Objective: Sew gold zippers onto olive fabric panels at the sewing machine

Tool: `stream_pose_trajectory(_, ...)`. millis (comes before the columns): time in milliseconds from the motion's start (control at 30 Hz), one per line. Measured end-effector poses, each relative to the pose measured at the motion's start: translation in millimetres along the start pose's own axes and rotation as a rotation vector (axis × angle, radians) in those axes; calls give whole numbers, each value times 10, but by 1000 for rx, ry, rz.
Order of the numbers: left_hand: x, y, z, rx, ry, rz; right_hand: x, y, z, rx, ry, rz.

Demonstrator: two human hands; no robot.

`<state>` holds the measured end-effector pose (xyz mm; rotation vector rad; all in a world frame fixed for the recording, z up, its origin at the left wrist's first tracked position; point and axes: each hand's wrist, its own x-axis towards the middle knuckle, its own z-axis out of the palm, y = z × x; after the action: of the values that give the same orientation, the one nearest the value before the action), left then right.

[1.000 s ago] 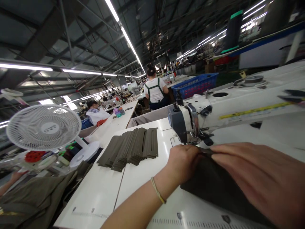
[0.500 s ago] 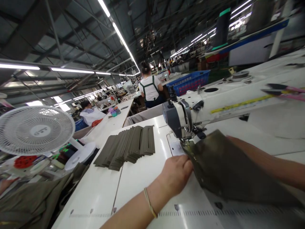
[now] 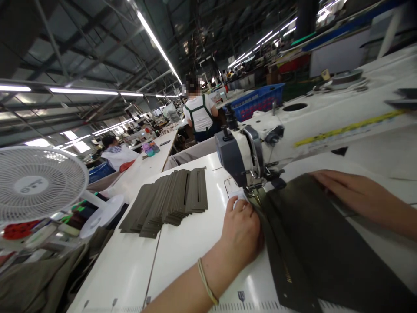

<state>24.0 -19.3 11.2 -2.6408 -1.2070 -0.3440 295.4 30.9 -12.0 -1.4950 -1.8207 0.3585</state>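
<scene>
An olive-green fabric piece (image 3: 319, 243) lies under the head of a sewing machine (image 3: 243, 156) and spreads over the table towards me. Along its left strip shows a short row of gold zipper teeth (image 3: 287, 273). My left hand (image 3: 243, 228), with a band at the wrist, is closed at the fabric's left edge, just in front of the needle area; its thumb is hidden. On the fabric's far right edge my right hand (image 3: 347, 187) rests with fingers stretched out flat. A fanned stack of olive fabric pieces (image 3: 167, 200) with slits lies left of the machine.
At the left stand a white fan (image 3: 35, 184) and a heap of olive cloth (image 3: 42, 278). A yellow measuring tape (image 3: 348, 128) and dark scissor blades (image 3: 404, 99) are on the machine arm. Beyond are a blue basket (image 3: 260, 102) and a co-worker (image 3: 200, 111).
The fabric, lifted and blurred before, now lies flatter, its near end towards me. My right hand has come into view on its edge. My left hand's fingers have shifted slightly. The view has turned somewhat.
</scene>
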Motion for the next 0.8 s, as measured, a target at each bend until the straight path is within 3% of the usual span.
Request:
stream_pose_trajectory(100, 14, 28, -61, 0, 7, -8, 89, -49, -23, -1, -65, 23)
stream_pose_trajectory(267, 38, 16, -64, 5, 14, -9, 159, -33, 48, -347, -55, -197)
stream_pose_trajectory(400, 23, 13, 2, 17, 62, -9, 186, -2, 47, -448, -49, -304)
stream_pose_trajectory(500, -7, 19, 51, -27, 89, -60, 160, -190, 72, -494, -2, -393)
stream_pose_trajectory(700, -69, 1, 120, -212, 304, -289, -129, -609, 503, -300, 104, -769)
stream_pose_trajectory(800, -67, -43, 162, -252, 312, -243, -199, -580, 642, -271, 57, -817)
